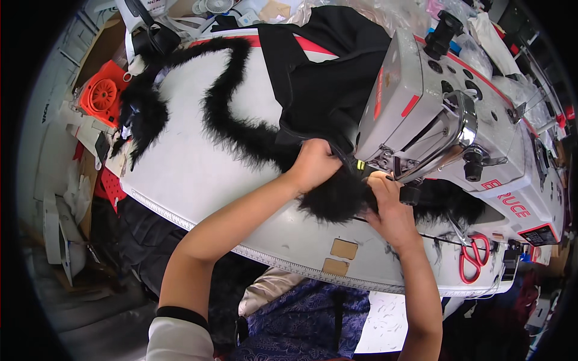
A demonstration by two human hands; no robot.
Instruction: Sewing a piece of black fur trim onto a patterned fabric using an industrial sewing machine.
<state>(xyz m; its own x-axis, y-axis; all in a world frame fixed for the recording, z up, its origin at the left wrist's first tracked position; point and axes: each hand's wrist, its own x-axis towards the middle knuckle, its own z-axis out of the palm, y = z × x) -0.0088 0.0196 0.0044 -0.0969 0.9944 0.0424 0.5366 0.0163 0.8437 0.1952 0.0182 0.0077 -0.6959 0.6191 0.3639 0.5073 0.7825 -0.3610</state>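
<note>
My left hand (314,164) pinches the edge of the black fabric (322,78) just left of the white industrial sewing machine (421,102). My right hand (388,204) is by the needle and presser foot (388,161), its fingers bent and pressed on the black feather trim (334,195) under the machine head. The trim snakes back from my hands across the white table (186,156) to a bunched end at the left. More black fluff lies under the machine to the right of my right hand. The exact point under the needle is partly hidden by my fingers.
Red-handled scissors (472,259) lie at the right front near a ruler strip (271,263). Two cardboard pieces (343,249) sit on the front of the table. An orange fan-like housing (99,93) stands at the left, with clutter and plastic bags along the back.
</note>
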